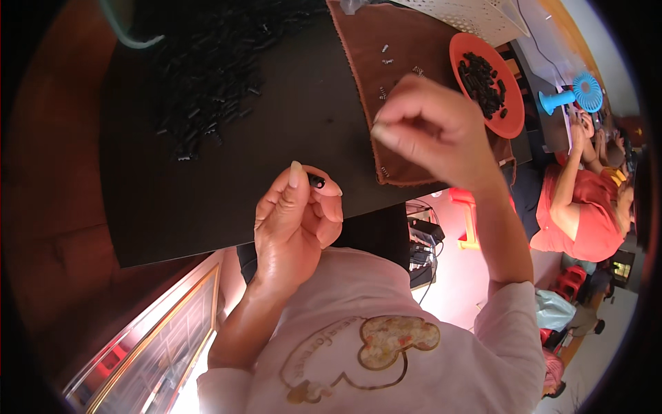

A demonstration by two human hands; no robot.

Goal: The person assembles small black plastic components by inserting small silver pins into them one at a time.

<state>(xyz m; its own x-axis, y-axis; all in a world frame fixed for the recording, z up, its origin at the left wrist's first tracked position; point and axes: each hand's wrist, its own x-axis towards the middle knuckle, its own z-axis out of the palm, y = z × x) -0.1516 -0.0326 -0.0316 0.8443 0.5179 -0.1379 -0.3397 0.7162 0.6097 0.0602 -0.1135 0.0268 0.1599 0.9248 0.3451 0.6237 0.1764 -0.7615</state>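
My left hand pinches a small black tube-shaped piece between thumb and fingers, over the near edge of the dark table. One open end of that piece faces up and to the right. Above the brown cloth my right hand is raised with thumb and forefinger pressed together. What lies in its fingertips, if anything, is too small to make out. Several small metal springs lie scattered on the cloth, just beyond the right hand.
A large heap of similar black pieces covers the table's far left. At the right, an orange-red plate holds more of them. Behind stands a perforated white basket. A blue fan and a person in red are farther right.
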